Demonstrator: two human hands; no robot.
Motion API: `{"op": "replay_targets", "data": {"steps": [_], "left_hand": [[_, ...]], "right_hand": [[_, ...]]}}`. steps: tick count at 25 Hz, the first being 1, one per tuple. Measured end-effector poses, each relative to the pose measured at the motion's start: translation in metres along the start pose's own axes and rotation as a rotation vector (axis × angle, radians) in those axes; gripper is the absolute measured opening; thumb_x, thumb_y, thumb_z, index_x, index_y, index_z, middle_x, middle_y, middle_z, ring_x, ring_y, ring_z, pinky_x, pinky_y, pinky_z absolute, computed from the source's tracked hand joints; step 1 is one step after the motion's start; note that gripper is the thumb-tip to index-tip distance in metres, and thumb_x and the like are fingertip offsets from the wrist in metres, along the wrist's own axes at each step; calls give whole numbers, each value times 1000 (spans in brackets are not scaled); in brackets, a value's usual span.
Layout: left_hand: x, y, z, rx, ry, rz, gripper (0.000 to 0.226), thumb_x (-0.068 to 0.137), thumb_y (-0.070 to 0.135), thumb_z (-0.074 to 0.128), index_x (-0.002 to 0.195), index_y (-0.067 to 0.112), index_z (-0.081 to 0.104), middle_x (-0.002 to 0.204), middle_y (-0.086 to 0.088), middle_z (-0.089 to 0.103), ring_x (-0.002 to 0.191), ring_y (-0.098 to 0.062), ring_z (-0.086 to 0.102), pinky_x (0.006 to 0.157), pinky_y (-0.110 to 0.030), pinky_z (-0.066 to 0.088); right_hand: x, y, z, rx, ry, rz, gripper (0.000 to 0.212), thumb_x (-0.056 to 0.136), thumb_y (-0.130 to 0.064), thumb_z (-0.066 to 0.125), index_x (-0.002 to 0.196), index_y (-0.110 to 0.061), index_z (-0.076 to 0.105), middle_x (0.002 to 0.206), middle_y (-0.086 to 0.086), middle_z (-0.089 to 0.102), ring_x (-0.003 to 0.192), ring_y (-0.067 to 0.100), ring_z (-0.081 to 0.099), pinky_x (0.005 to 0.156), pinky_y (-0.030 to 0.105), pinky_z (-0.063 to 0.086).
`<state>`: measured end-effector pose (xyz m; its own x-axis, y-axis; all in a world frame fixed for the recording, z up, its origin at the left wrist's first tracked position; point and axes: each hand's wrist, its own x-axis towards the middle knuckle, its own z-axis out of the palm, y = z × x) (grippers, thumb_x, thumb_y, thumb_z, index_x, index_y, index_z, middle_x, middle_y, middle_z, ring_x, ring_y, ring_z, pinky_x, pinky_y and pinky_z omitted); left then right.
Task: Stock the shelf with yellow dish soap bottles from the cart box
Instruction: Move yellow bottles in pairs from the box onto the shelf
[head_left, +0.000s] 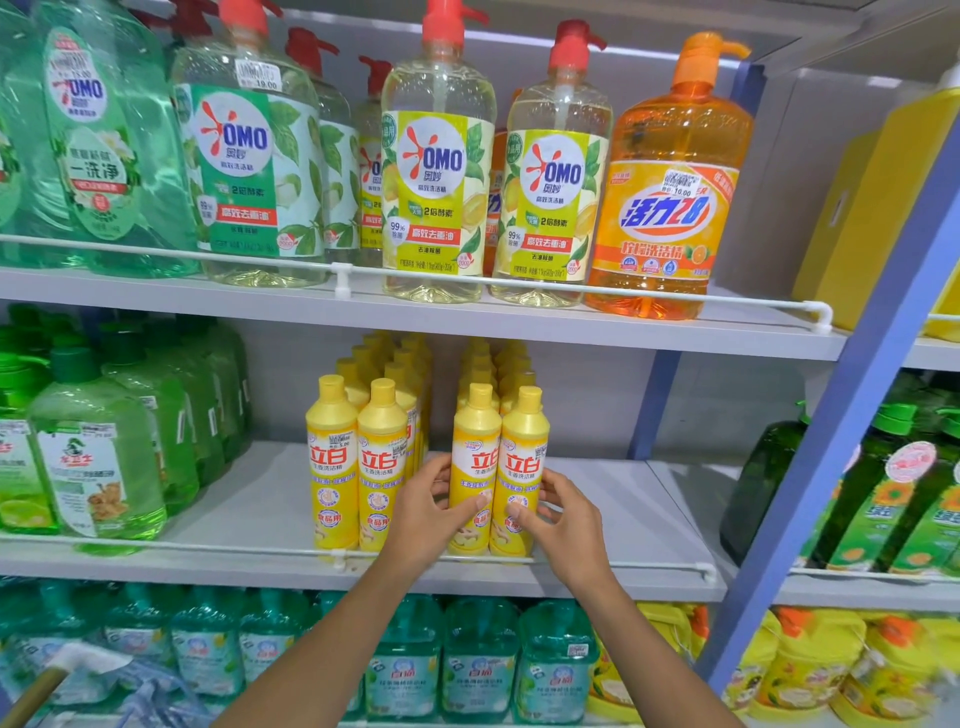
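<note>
Several yellow dish soap bottles stand in rows on the middle shelf (270, 499). At the front are two pairs: a left pair (358, 467) and a right pair. My left hand (431, 506) grips the right pair's left bottle (474, 441), fingers behind it and thumb on its front. My right hand (558, 514) grips the right pair's right bottle (524, 441) from its right side. Both bottles stand upright behind the white front rail (623, 564). The cart box is out of view.
Green bottles (98, 457) fill the middle shelf's left end, and a dark green bottle (763, 478) stands at its right. Large pump bottles (441, 171) line the shelf above. Teal bottles (478, 665) sit below. A blue upright post (852, 395) bounds the bay.
</note>
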<state>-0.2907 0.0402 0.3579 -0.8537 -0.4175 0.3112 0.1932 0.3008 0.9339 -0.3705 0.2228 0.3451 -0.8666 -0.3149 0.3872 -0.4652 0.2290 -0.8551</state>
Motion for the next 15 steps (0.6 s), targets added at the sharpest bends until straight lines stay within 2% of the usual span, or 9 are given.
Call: {"op": "replay_targets", "data": {"steps": [3,9,12,15], "left_hand": [[2,0,-6,18,-63,-9,60,78,24,86,131,29,59,118,12,71,110,-3,66,92,-28,58],[0,3,2,33,32,-29,57,73,25,89,122,24,59,113,11,71,102,-1,67,86,-24,58],[1,-1,-1,37,-1,-27,56,76,25,87,126,21,61,115,9,72,104,-3,67,91,-31,59],[1,-1,-3,56,-9,-27,58,77,26,86,130,20,62,115,9,73,105,-5,68,90,-32,60]], "right_hand": [[4,-1,-7,3,-57,-1,59,82,-28,83,137,-20,60,126,-5,65,109,-2,63,83,8,52],[2,-1,0,29,-30,6,58,82,-25,84,135,-24,60,124,-8,66,108,-7,63,83,9,53],[1,-1,2,35,-4,-4,57,81,-24,85,133,-26,61,123,-10,66,108,-9,61,84,11,54],[-1,-1,4,24,5,-9,55,81,-25,84,130,-32,59,121,-13,66,109,-10,61,84,10,53]]}}
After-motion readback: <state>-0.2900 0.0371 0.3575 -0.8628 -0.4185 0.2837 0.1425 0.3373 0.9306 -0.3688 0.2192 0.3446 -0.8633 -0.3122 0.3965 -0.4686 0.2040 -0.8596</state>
